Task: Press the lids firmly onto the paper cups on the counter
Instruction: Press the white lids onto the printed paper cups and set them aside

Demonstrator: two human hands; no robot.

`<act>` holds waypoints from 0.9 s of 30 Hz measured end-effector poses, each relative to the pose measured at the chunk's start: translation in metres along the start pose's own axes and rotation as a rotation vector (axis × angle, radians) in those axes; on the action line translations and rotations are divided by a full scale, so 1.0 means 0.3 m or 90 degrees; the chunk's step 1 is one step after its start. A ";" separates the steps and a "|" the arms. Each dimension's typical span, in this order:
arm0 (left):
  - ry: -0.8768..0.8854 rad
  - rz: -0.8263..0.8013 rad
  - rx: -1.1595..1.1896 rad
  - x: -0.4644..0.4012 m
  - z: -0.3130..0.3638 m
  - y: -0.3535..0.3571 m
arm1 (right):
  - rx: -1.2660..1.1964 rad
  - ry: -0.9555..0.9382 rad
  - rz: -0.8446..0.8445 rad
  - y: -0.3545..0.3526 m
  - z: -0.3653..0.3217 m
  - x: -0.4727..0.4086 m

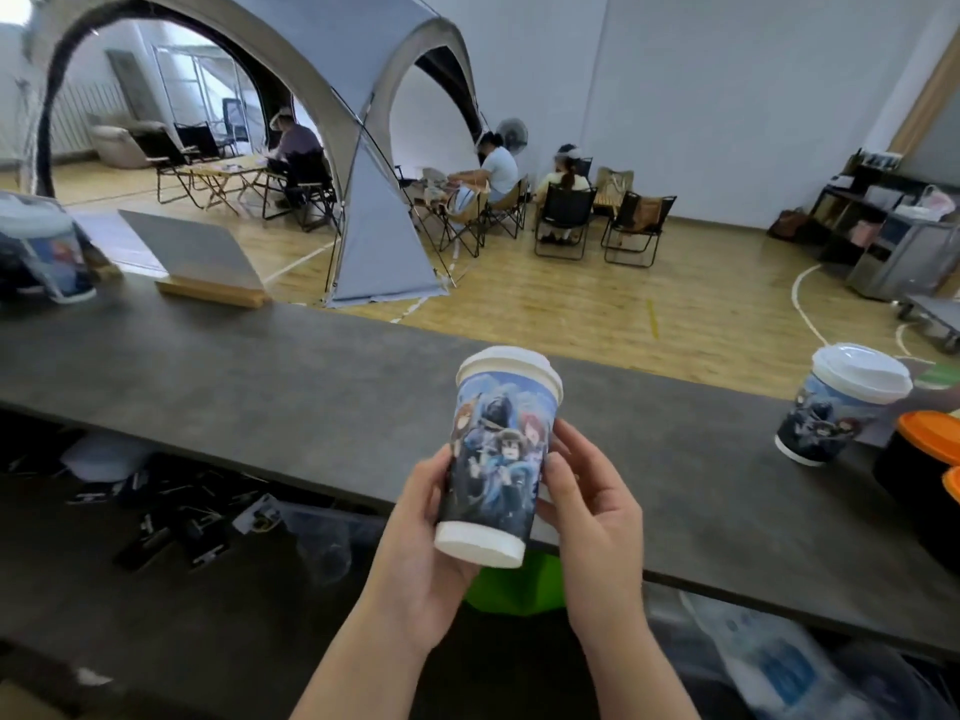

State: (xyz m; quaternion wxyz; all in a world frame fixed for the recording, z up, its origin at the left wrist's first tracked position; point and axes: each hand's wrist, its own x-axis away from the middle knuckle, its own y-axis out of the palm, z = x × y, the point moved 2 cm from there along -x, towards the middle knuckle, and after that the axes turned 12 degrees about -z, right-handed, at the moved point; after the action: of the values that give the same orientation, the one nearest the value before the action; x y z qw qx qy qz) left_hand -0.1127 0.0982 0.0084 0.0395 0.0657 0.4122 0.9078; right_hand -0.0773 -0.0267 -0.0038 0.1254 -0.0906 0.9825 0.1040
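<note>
A printed paper cup [493, 459] with a white lid [511, 368] on top is held in the air in front of the dark counter [234, 376]. My left hand [421, 532] grips its lower left side. My right hand [587, 501] holds its right side, fingers curled against the wall. A second printed cup [826, 423] with a white lid [865, 376] stands on the counter at the right. A third cup [52, 252] with a lid stands at the far left end, blurred.
A tilted grey board in a wooden stand [202, 272] sits on the counter's back left. Orange-lidded dark containers [930, 459] crowd the right edge. Below the counter lie clutter and a green thing [519, 584]. Beyond are a tent and seated people.
</note>
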 end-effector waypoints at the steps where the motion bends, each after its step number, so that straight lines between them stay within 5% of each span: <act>1: -0.019 -0.007 0.033 0.027 0.036 -0.044 | 0.018 -0.009 -0.005 0.064 0.006 0.013; 7: -0.032 -0.025 0.087 0.147 0.234 -0.288 | 0.049 -0.016 -0.032 0.380 0.071 0.056; 13: 0.007 0.011 -0.026 0.232 0.395 -0.473 | 0.035 -0.001 -0.063 0.612 0.126 0.074; 21: 0.295 0.070 -0.345 0.274 0.589 -0.636 | 0.037 0.075 -0.203 0.856 0.185 0.011; 27: 0.311 0.119 -0.385 0.246 0.744 -0.785 | 0.026 0.066 -0.227 1.045 0.266 -0.099</act>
State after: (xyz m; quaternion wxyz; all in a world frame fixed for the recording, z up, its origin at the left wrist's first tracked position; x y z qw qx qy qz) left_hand -0.1474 0.4281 -0.0174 -0.1247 -0.1295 0.1159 0.9769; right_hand -0.0949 0.2975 -0.0147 0.0926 -0.2657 0.9580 0.0555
